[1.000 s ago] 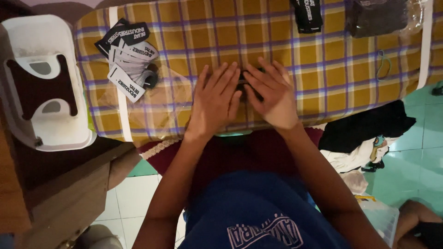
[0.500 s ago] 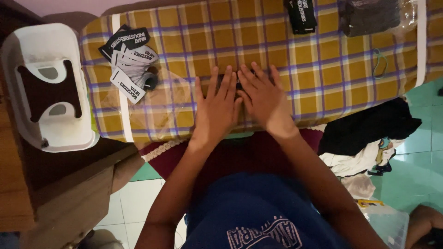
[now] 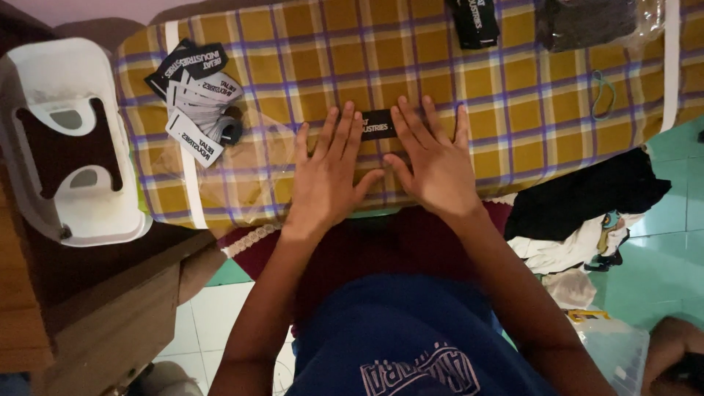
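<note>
I note black label card lying long axis left-right, between fingertips of left hand and right hand; both hands flat, fingers spread, pinching nothing.

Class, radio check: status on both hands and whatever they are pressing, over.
Left hand and right hand flat, fingers spread, on clear plastic over the checked cloth. Black label between the fingertips. Label stack lies apart, left.

Left hand and right hand now sit apart, fingers spread. A black label, earlier covered, shows between them at frame centre.
</note>
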